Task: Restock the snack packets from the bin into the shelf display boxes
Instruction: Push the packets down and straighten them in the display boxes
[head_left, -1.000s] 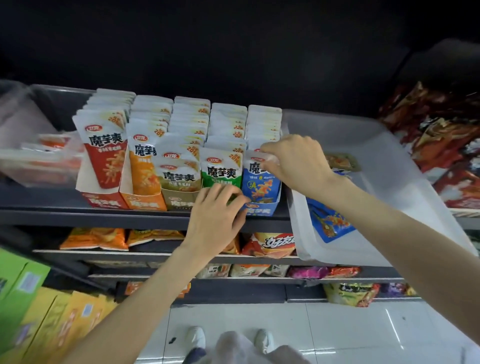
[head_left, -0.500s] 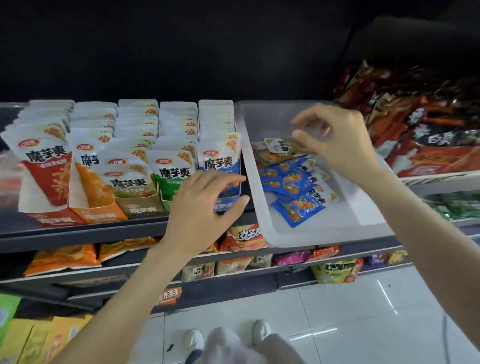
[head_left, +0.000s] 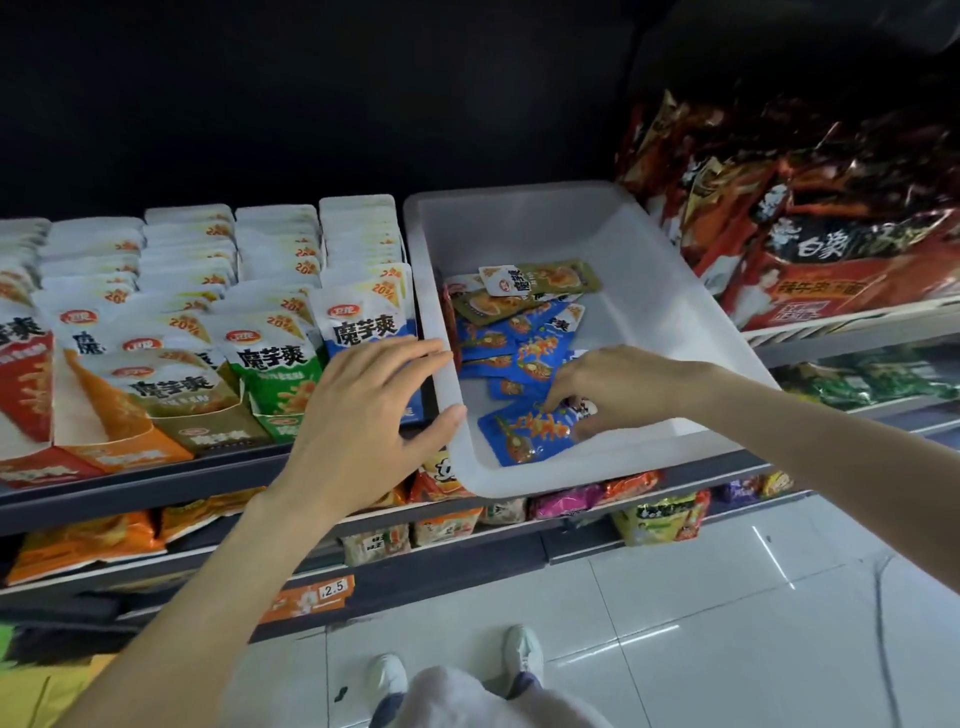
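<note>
My right hand (head_left: 621, 387) pinching, I think, a blue packet (head_left: 530, 434) in white bin (head_left: 649, 260), left hand (head_left: 363, 421) fingers loose against display boxes (head_left: 218, 431), dark shelf (head_left: 156, 491), white tile floor (head_left: 701, 623).

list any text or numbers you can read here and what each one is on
"魔芋爽": snack packets in the display boxes
"20%": corner of those packets
"2.5": price tag on the lower shelf edge
"白象": large red bags, right shelf
Print on the blue packets in the bin: too small to read

I have a single head-worn wide-angle view, looking forward and down from close range at the shelf (head_left: 156, 493), with the white bin (head_left: 675, 322) and floor (head_left: 727, 623) below.
</note>
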